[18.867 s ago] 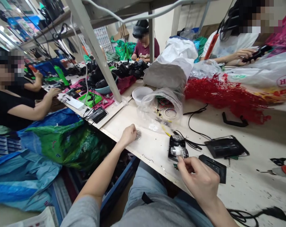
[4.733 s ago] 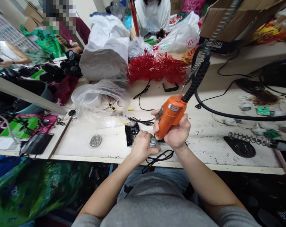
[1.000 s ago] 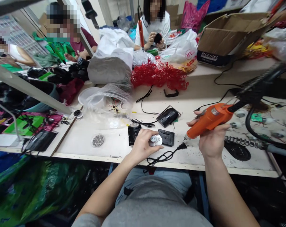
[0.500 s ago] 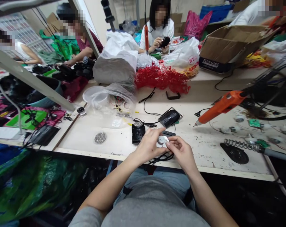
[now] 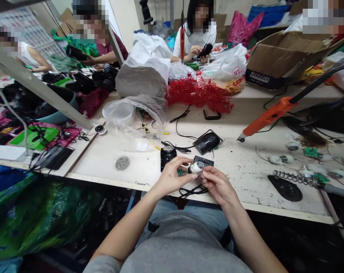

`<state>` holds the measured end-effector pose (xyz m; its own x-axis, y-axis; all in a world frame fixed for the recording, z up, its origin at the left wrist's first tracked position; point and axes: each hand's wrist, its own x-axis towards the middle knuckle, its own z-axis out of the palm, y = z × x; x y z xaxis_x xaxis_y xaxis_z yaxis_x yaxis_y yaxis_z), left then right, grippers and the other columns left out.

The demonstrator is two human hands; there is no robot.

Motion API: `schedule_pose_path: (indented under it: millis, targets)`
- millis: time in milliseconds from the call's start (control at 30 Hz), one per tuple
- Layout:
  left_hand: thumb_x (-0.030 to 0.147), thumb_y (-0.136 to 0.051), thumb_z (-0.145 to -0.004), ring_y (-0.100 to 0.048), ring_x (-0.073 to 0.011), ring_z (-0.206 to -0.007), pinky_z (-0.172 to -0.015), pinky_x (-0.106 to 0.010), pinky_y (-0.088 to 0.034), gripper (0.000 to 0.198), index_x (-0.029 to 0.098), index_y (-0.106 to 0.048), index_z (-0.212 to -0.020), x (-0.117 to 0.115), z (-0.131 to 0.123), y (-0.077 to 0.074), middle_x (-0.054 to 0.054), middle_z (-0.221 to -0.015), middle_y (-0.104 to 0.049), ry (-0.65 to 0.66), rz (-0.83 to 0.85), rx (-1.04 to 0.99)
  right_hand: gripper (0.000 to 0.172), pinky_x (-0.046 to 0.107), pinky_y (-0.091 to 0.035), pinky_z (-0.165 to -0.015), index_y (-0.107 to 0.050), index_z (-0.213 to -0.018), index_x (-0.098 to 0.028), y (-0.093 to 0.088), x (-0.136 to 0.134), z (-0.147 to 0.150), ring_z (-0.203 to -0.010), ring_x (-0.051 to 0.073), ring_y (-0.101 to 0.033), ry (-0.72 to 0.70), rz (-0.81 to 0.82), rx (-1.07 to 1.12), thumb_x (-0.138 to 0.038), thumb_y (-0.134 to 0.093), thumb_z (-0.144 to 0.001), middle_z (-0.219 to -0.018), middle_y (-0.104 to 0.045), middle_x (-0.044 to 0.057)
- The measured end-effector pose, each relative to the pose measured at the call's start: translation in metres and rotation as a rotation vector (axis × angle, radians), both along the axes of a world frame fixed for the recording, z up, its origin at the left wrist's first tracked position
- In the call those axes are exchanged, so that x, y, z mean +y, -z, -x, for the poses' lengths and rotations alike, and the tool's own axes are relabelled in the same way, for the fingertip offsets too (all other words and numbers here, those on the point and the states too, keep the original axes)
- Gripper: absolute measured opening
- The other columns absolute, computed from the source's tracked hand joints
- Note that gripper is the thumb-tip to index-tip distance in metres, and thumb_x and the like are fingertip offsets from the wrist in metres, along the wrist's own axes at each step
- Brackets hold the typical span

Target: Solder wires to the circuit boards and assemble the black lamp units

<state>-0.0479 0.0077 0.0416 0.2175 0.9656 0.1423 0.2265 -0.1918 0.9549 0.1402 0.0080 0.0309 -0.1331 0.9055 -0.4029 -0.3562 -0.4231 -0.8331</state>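
Observation:
Near the table's front edge, my left hand (image 5: 173, 175) grips a small round motor (image 5: 197, 167) with a white side and a silvery face, between thumb and fingers. My right hand (image 5: 219, 184) is closed in a pinch at the motor's right edge. A hint of red shows at those fingertips, too small to make out. Just behind the motor lies a black rectangular part (image 5: 203, 160). A black housing with a grille (image 5: 167, 156) stands left of it, and a green circuit board (image 5: 180, 172) is partly hidden by my left hand. A coiled black cable (image 5: 193, 191) lies below.
An orange electric screwdriver (image 5: 267, 115) hangs at the right, above several motors with boards (image 5: 311, 152). A black cylindrical housing (image 5: 207, 143) lies behind my hands. A dish of screws (image 5: 122, 163) sits at left, before a clear plastic bag (image 5: 145, 113). Co-workers sit across the table.
The motor has turned in my hands, so its white side now shows. The orange screwdriver hangs at a different angle. A co-worker at the left has lifted a black part.

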Motion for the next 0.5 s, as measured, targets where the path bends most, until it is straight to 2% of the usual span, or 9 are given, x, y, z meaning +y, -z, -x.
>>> schedule_pose_path:
  millis: [67, 167, 267, 333, 367, 500]
  targets:
    - [0.037, -0.085, -0.076, -0.069, -0.0227, -0.104, -0.089, -0.036, -0.059, 0.046, 0.020, -0.072, -0.117, -0.0006, -0.0011, 0.0004, -0.010, -0.116, -0.073, -0.027, 0.002, 0.026, 0.044, 0.022, -0.042, -0.044, -0.064, -0.070, -0.017, 0.0014, -0.0005, 0.0015, -0.049, 0.010, -0.051, -0.014, -0.013, -0.013, -0.042, -0.093, -0.048, -0.062, -0.060, 0.000]
    - [0.034, -0.087, -0.075, -0.070, -0.0223, -0.098, -0.089, -0.036, -0.058, 0.045, 0.020, -0.073, -0.115, -0.0020, -0.0016, 0.0002, -0.008, -0.106, -0.076, -0.071, 0.001, 0.075, 0.042, 0.024, -0.046, -0.048, -0.067, -0.073, -0.018, 0.0028, -0.0012, 0.0023, -0.053, 0.012, -0.054, -0.014, -0.066, -0.074, -0.045, -0.092, -0.053, -0.064, -0.062, 0.001]
    - [0.034, -0.089, -0.073, -0.070, -0.0231, -0.101, -0.094, -0.038, -0.056, 0.047, 0.021, -0.073, -0.115, -0.0037, -0.0005, -0.0002, -0.007, -0.108, -0.076, -0.097, -0.036, 0.111, 0.040, 0.030, -0.055, -0.066, -0.073, -0.085, -0.020, 0.0017, 0.0003, -0.0008, -0.073, 0.017, -0.062, 0.030, -0.153, -0.150, -0.041, -0.092, -0.057, -0.078, -0.067, 0.003]
    - [0.034, -0.089, -0.073, -0.070, -0.0234, -0.103, -0.095, -0.038, -0.056, 0.047, 0.021, -0.073, -0.115, -0.0047, 0.0008, -0.0004, -0.007, -0.110, -0.076, -0.084, -0.059, 0.132, 0.041, 0.033, -0.057, -0.080, -0.077, -0.097, -0.022, -0.0002, 0.0023, -0.0041, -0.088, 0.020, -0.064, 0.012, -0.282, -0.228, -0.038, -0.090, -0.062, -0.092, -0.068, 0.005]
    - [0.035, -0.089, -0.073, -0.070, -0.0233, -0.103, -0.095, -0.038, -0.056, 0.047, 0.021, -0.073, -0.116, -0.0052, 0.0015, -0.0004, -0.007, -0.110, -0.076, -0.072, -0.070, 0.138, 0.039, 0.033, -0.056, -0.081, -0.077, -0.102, -0.023, -0.0010, 0.0033, -0.0055, -0.090, 0.020, -0.063, -0.017, -0.369, -0.289, -0.038, -0.087, -0.067, -0.098, -0.068, 0.006]
    - [0.038, -0.086, -0.077, -0.069, -0.0229, -0.103, -0.094, -0.036, -0.055, 0.044, 0.021, -0.073, -0.115, -0.0067, 0.0039, -0.0001, -0.007, -0.109, -0.076, -0.054, -0.115, 0.149, 0.023, 0.033, -0.055, -0.072, -0.078, -0.102, -0.024, -0.0009, 0.0049, -0.0064, -0.078, 0.019, -0.062, -0.088, -0.649, -0.552, -0.036, -0.074, -0.083, -0.095, -0.067, 0.006]
